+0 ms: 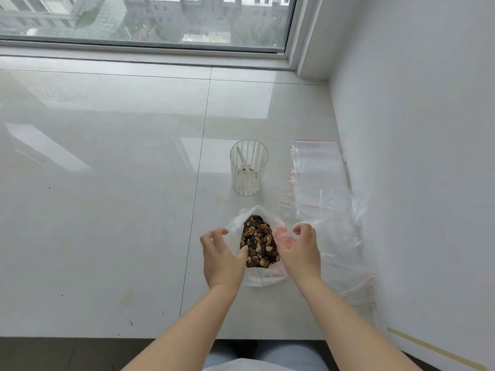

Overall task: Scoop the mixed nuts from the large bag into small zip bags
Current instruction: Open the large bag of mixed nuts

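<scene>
A large clear plastic bag (258, 277) lies open on the white sill, and mixed nuts (258, 243) show through its mouth. My left hand (221, 257) is at the bag's left edge, thumb against the plastic near the nuts, fingers loosely curled. My right hand (300, 250) holds the bag's right edge, with some fingers behind the plastic. A clear ribbed cup (248, 167) with a white scoop (244, 160) in it stands just beyond the bag. Small zip bags (318, 170) with red seal lines lie to the right of the cup.
More zip bags (356, 285) lie near the white wall (415, 183) on the right. A window (144, 20) runs along the back. The sill's front edge (107, 337) is close to my body.
</scene>
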